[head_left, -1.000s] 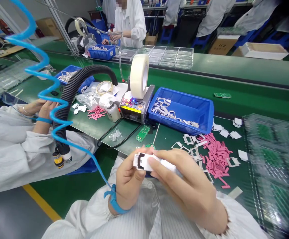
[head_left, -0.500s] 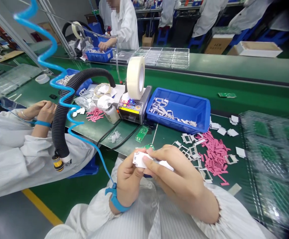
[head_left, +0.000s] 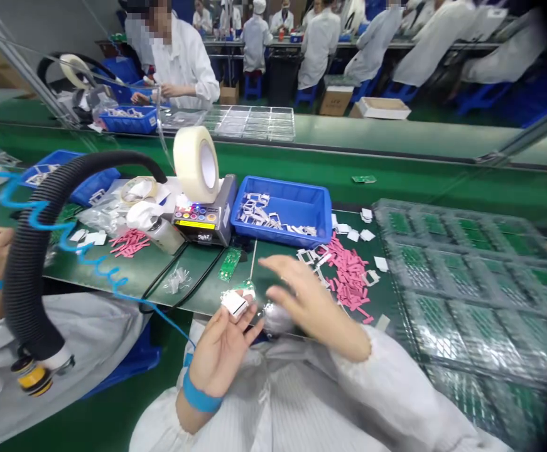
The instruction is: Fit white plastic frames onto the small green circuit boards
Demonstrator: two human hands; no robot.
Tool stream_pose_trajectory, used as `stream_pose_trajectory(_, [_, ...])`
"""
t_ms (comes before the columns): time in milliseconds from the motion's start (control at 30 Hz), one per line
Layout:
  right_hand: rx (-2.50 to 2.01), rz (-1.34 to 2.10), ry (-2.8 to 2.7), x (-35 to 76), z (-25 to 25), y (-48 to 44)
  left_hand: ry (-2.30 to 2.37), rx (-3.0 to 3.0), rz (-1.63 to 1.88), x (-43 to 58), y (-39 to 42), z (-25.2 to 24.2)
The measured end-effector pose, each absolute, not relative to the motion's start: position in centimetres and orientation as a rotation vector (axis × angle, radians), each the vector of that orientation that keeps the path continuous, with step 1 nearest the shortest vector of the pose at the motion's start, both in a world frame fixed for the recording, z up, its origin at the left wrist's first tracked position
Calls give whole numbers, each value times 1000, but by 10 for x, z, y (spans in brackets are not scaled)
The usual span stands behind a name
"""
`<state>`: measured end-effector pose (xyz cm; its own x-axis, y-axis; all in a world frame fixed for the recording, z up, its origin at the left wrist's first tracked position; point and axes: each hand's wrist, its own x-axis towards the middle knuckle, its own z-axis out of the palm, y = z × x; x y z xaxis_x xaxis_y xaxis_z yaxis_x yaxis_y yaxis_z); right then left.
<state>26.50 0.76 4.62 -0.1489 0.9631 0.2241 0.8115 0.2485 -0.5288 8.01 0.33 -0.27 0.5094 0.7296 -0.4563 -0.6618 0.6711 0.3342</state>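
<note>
My left hand point(head_left: 221, 348) is palm up, its thumb and fingers gripping a small white rectangular piece point(head_left: 234, 303) with a dark line along one edge. To its right, my right hand point(head_left: 308, 301) hovers with thumb and fingers apart and nothing between them, slightly blurred. Just beyond the white piece lies a green circuit board point(head_left: 245, 286), partly covered. Another green circuit board point(head_left: 230, 263) rests farther back on the bench. Something shiny point(head_left: 277, 317) sits between my hands, too smeared to name.
White frames fill part of a blue bin point(head_left: 318, 216). Pink strips point(head_left: 348, 273) and white squares point(head_left: 366, 235) are scattered at right, beside clear trays point(head_left: 443, 295) of green boards. A tape roll point(head_left: 195, 164) stands on a grey device point(head_left: 202, 220). At left hangs a black hose point(head_left: 23, 270) near a co-worker.
My right hand has let go of the white piece and opened, moving away to the right. My left hand keeps the piece, now palm up. The view has swung right.
</note>
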Motion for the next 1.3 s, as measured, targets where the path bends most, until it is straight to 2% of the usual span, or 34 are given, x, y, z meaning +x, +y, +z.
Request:
stream_pose_trajectory(133, [-2516,281,-1605,355,30,9,605,64,811,79,3,-4])
stream_pose_trajectory(267, [-2737,310,-1443,395,0,12,604,51,791,84,4,-1])
stream_pose_trajectory(433, [-2741,252,-1463,392,-23,17,603,76,822,85,7,-1])
stream_pose_trajectory(567, [-2654,197,-1543,382,-2,11,634,148,856,81,6,0])
stream_pose_trajectory(700, [-2222,128,-1738,357,34,6,604,302,905,81,3,4])
stream_pose_trajectory(800, [-1972,-10,-1828,345,41,15,564,365,927,81,2,7])
stream_pose_trajectory(1100, [-2218,-139,-1679,369,-14,30,596,320,939,74,-1,6])
stream_pose_trajectory(1233, [-2163,-167,-1639,349,3,26,601,311,913,77,1,7])
stream_pose_trajectory(1300, [-1957,-60,-1715,326,23,19,604,324,914,79,1,9])
